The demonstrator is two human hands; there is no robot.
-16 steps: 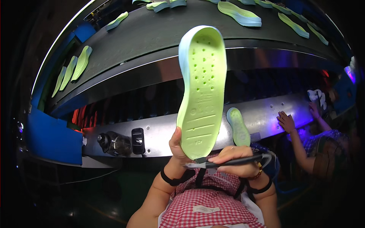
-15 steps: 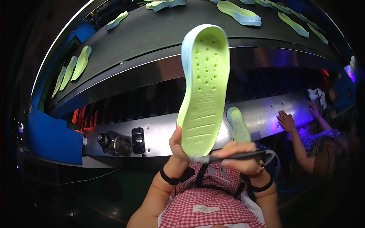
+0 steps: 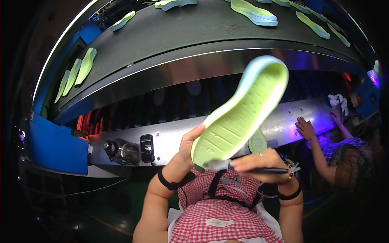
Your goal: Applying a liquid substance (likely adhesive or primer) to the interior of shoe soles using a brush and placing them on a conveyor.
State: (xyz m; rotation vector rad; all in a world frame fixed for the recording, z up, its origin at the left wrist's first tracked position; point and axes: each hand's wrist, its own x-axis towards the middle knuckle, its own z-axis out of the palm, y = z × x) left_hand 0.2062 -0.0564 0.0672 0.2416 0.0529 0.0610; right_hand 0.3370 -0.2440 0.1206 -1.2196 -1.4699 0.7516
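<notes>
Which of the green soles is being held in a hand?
The central sole, gripped by the left hand; the other soles lie on the dark belt, except one on the metal ledge.

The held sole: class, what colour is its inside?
The held sole is yellow-green inside, shown in the head view.

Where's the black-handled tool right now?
Head view, right of centre and low: the black-handled tool is in the right hand, its blurred tip at the near end of the green sole held in the left hand.
</notes>
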